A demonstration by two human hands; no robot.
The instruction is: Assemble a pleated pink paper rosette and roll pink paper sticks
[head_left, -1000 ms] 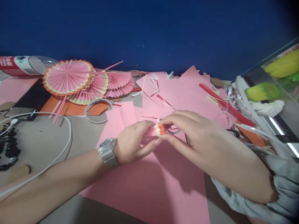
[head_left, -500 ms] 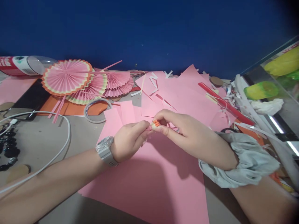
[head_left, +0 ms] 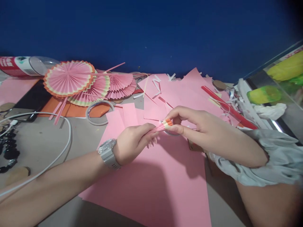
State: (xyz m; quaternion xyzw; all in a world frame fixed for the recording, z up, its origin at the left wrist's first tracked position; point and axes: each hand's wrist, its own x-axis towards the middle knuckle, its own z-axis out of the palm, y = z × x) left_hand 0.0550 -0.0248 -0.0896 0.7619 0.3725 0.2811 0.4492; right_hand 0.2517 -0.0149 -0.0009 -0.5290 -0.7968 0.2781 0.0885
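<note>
Left hand (head_left: 133,141), right hand (head_left: 200,128) pinch 1 pleated strip (head_left: 166,124).

Soft, fairly dim light leaves the wall (head_left: 142,34) a deep blue across the top, and broad, soft-edged shadows darken the pink sheet (head_left: 189,205) at lower centre. A strip (head_left: 276,126) glares at right. Some left-hand fingers (head_left: 152,142) blur; wide-angle stretch softens the right edge, its upper corner black.

There is room to pass over the table (head_left: 82,138) in front of the tape roll (head_left: 95,123). A cable (head_left: 70,132) loops to its left; paper fans (head_left: 69,78) block the space behind.
</note>
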